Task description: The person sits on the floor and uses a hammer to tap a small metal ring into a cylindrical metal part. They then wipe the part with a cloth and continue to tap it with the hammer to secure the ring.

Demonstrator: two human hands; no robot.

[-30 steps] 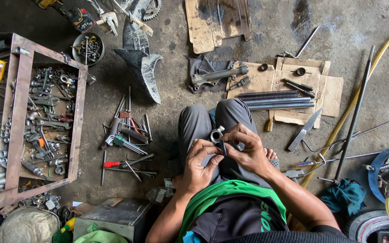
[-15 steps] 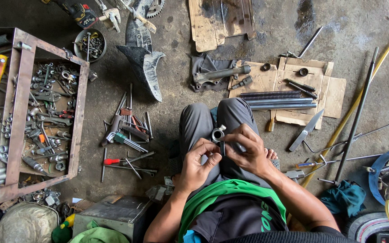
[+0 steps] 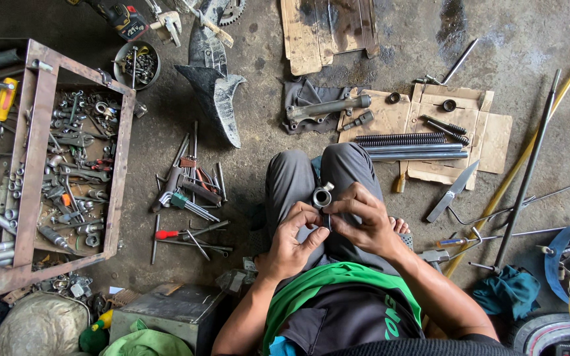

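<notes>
Hands unmoved: left hand (image 3: 291, 238) and right hand (image 3: 363, 217) pinch metal sleeve (image 3: 322, 196); wooden tray (image 3: 117, 173) holds sockets.

Concrete floor (image 3: 397, 26), stained. Left: rusty metal tray (image 3: 34, 171) full of sockets and wrenches. Beside it, loose screwdrivers and hex keys (image 3: 189, 198). Upper left: round bowl (image 3: 136, 64) holding bolts. Upper right: flattened cardboard (image 3: 489, 132) carrying a long coil spring (image 3: 400, 139) and 2 metal tubes (image 3: 417, 152). Far right: yellow hose (image 3: 529, 145), teal rag (image 3: 506, 293).
</notes>
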